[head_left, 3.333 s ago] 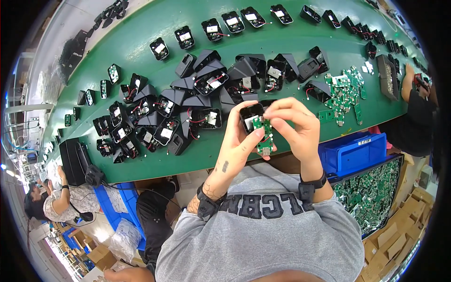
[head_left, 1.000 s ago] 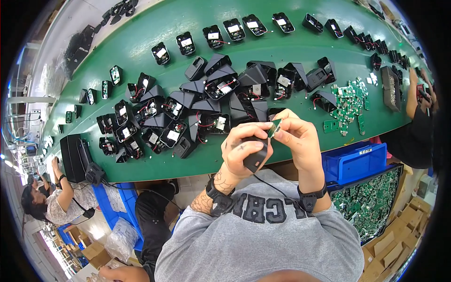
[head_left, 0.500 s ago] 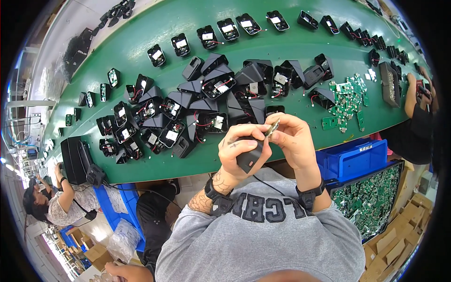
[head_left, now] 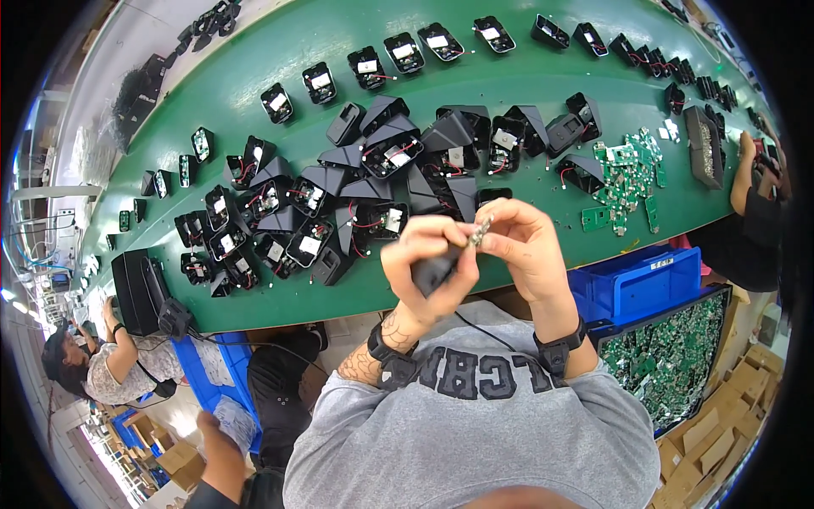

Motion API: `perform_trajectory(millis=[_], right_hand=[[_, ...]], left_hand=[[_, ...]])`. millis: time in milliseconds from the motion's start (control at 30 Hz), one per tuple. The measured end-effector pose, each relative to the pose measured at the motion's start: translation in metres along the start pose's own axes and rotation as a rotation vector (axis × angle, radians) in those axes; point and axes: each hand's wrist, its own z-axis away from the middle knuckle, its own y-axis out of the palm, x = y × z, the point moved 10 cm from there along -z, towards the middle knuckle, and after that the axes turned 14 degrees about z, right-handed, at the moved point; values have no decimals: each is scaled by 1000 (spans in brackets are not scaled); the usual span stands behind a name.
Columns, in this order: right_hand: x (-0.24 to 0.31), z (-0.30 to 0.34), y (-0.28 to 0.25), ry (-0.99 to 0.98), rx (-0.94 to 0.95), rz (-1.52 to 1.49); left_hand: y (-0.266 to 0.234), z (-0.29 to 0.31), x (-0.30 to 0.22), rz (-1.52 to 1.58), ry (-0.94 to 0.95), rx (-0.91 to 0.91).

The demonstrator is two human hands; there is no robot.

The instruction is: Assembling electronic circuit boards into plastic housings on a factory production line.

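Observation:
My left hand point(head_left: 409, 270) is closed around a black plastic housing point(head_left: 435, 270), somewhat smeared by motion. Between the thumb and fingers of my right hand point(head_left: 527, 248) is a small circuit board point(head_left: 482, 230), held edge-on at the housing's upper end. My left fingertips come close to the board; whether they touch it I cannot tell. Beyond my hands, a heap of black housings point(head_left: 367, 188) lies on the green table point(head_left: 280, 312), many with red wires and white parts inside. Loose green circuit boards point(head_left: 623, 174) are piled to the right.
Single housings point(head_left: 367, 68) form a curved row along the far side. A blue bin point(head_left: 649, 287) and a tray of boards point(head_left: 661, 356) stand at the right front. A dark box of small parts point(head_left: 704, 148) sits farther right. Co-workers are at left point(head_left: 110, 356) and right point(head_left: 755, 187).
My left hand has turned the housing and shifted slightly left. The board in my right hand moved a little left. At lower left, another person's arm has come farther up.

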Motion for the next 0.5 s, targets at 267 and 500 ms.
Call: perform_trajectory(millis=[267, 500], right_hand=[[37, -9, -24, -72, -66, 363], [17, -6, -24, 23, -109, 42]], left_hand=[[15, 1, 42, 536, -928, 48], [16, 6, 50, 360, -953, 121]])
